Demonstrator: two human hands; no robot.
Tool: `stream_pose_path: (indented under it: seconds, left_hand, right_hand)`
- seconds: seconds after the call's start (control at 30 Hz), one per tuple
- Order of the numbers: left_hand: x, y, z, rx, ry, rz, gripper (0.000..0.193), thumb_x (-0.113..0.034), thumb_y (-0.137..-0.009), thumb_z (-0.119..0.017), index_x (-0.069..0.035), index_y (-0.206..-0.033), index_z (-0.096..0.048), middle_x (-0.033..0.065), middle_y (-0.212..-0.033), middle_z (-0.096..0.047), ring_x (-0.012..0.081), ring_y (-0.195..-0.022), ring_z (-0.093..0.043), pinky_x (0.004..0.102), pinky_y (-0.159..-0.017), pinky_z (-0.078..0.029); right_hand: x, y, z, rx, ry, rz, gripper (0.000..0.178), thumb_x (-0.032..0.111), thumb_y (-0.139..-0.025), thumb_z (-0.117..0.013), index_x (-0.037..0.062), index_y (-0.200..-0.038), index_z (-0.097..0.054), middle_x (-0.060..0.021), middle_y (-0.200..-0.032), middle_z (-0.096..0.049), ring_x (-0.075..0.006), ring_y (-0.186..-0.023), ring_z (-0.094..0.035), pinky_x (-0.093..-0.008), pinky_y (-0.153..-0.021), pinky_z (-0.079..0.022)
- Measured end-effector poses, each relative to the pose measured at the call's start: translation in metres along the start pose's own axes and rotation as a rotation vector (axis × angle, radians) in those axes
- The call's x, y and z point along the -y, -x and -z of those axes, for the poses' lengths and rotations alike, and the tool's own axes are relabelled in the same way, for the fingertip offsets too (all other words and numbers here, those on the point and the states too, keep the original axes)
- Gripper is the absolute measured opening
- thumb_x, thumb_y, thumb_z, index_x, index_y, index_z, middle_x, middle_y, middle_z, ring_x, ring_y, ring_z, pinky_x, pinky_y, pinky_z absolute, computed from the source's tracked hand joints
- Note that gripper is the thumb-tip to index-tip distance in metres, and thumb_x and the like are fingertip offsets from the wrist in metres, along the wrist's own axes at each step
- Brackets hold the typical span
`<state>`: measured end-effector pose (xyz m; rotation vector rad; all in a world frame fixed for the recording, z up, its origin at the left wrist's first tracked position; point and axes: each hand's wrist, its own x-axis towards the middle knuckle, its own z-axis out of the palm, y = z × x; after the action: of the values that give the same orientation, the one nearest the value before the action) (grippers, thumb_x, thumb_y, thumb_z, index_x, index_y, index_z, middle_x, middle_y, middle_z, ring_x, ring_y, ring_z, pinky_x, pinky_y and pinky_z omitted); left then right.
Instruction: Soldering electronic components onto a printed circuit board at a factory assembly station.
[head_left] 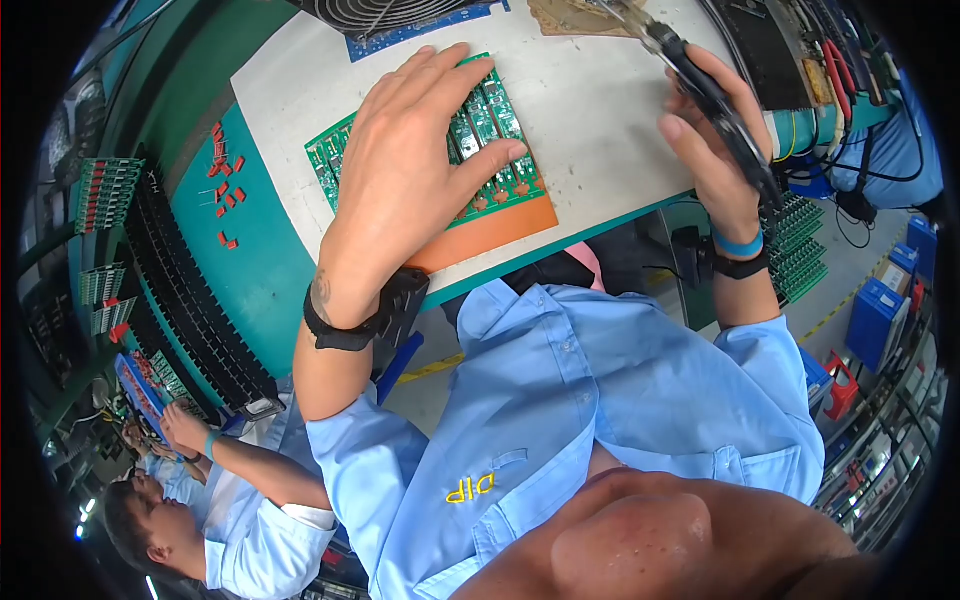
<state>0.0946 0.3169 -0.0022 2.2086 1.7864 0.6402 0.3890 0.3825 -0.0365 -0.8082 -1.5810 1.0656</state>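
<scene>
The green board lies on an orange tray on the white bench, near its front edge. The left hand rests flat on it, fingers spread (gripping nothing). The right hand, well apart, clasps a black tool. Red parts lie scattered to the left.

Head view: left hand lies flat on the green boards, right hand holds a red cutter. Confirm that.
One thing is wrong: the cutter is black, not red. The head view shows it in the right hand. The left hand does lie flat on the green boards.
</scene>
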Motion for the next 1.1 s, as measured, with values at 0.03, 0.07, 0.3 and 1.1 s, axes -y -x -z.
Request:
stream_pose_path:
  seconds: [0.03, 0.07, 0.3, 1.1]
  left_hand:
    - [-0.001, 0.000, 0.001, -0.006, -0.001, -0.001, 0.063, -0.026, -0.081, -0.088, -0.009, -0.137, -0.066, 0.0153, -0.147, -0.061, 0.0375, -0.143, -0.050, 0.0468, -0.117, -0.043]
    - [-0.001, 0.001, 0.002, -0.010, -0.005, -0.004, 0.063, -0.026, -0.081, -0.088, -0.008, -0.137, -0.066, 0.0157, -0.147, -0.061, 0.0377, -0.144, -0.050, 0.0474, -0.117, -0.043]
    - [-0.008, 0.008, 0.016, -0.055, -0.055, -0.032, 0.068, -0.027, -0.079, -0.090, -0.006, -0.138, -0.064, 0.0188, -0.147, -0.060, 0.0390, -0.144, -0.048, 0.0514, -0.120, -0.038]
    - [-0.243, 0.023, -0.010, -0.049, 1.615, 0.379, 0.042, -0.029, -0.114, -0.049, 0.002, -0.141, -0.051, 0.0124, -0.123, -0.066, 0.0176, -0.116, -0.063, 0.0317, -0.096, -0.052]
  right_hand:
    - [0.000, 0.001, 0.006, 0.059, 0.023, 0.028, 0.064, 0.004, -0.085, -0.080, -0.0051, -0.142, -0.053, -0.0180, -0.120, -0.066, -0.0228, -0.110, -0.064, -0.0365, -0.099, -0.052]
    - [0.000, 0.002, 0.009, 0.118, 0.047, 0.056, 0.068, 0.008, -0.087, -0.081, -0.0051, -0.145, -0.049, -0.0200, -0.121, -0.066, -0.0257, -0.114, -0.064, -0.0380, -0.100, -0.051]
    - [0.009, 0.023, 0.005, 0.189, -0.196, 0.007, 0.060, 0.018, -0.093, -0.074, -0.0037, -0.144, -0.051, -0.0215, -0.123, -0.064, -0.0292, -0.108, -0.063, -0.0471, -0.098, -0.049]
    - [0.102, 0.033, 0.032, 0.193, 0.006, 0.285, 0.082, 0.065, -0.102, -0.054, -0.0038, -0.147, -0.051, -0.0172, -0.130, -0.058, -0.0264, -0.121, -0.055, -0.0378, -0.102, -0.046]
